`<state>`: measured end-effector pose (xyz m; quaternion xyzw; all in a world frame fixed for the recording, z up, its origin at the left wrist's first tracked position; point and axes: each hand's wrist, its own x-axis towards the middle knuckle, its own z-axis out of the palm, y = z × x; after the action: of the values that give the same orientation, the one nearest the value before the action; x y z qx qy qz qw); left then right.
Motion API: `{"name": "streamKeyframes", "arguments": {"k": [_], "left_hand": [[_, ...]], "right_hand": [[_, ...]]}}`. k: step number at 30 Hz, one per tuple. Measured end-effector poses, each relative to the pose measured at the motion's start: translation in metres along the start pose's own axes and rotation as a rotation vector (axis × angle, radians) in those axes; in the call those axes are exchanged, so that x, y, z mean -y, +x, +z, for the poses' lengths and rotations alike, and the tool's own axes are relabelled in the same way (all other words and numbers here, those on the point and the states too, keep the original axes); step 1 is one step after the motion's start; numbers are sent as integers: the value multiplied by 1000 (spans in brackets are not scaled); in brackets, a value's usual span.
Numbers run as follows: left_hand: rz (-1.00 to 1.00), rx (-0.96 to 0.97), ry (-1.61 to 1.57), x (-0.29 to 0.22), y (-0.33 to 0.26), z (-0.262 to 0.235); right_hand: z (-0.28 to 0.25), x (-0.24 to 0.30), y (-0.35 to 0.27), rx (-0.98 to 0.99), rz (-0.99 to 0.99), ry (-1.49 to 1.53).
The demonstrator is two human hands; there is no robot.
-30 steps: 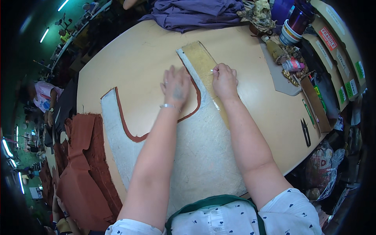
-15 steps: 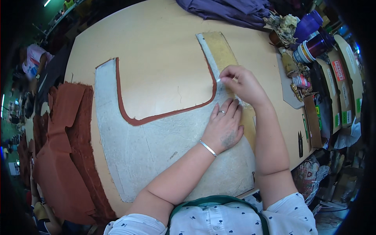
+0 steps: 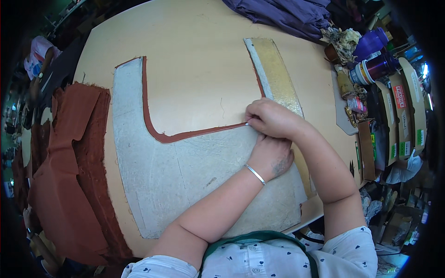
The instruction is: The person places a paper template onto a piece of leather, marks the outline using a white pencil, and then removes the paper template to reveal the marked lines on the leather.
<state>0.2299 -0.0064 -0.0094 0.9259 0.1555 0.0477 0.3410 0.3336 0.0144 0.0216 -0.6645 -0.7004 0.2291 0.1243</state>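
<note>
A large U-shaped grey-white pattern piece (image 3: 176, 180) lies flat on the round wooden table (image 3: 194, 83). A rust-brown fabric edge (image 3: 185, 135) is folded along its inner curve, and a yellow strip (image 3: 278, 78) covers its right arm. My left hand (image 3: 272, 157), with a silver bangle at the wrist, presses flat on the piece near the inner corner. My right hand (image 3: 271, 118) sits just above it, fingers closed, pinching the brown edge at the corner; what the fingertips hold is hidden.
Rust-brown fabric pieces (image 3: 74, 171) are stacked at the table's left edge. Purple cloth (image 3: 287, 14) lies at the far side. Purple cups (image 3: 375, 55), scraps and cardboard boxes (image 3: 398, 116) crowd the right rim.
The view has drawn closer to the table. Both hands moved down the right arm of the piece to the inner corner, and the left hand now lies under the right.
</note>
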Motion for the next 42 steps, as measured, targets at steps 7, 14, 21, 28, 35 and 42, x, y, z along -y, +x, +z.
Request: {"name": "streamKeyframes", "arguments": {"k": [7,14,21,28,35,42], "left_hand": [[84,-337,155,3,-5,8],[98,-346,127,3,-4,8],[93,-364,109,4,-3,9],[89,-355,100,3,-4,10],[76,-275,-5,5,-2,3],[78,-200,49,4,1,-5]], "right_hand": [[-30,-39,14,40,106,-90],[-49,-62,65,-26,147,-128],[-60,-83,121,-194,134,-240],[-44,-134,167,-694,130,-87],[-44,-175,137,-988,221,234],[-35,-181,76,-1086,351,389]]}}
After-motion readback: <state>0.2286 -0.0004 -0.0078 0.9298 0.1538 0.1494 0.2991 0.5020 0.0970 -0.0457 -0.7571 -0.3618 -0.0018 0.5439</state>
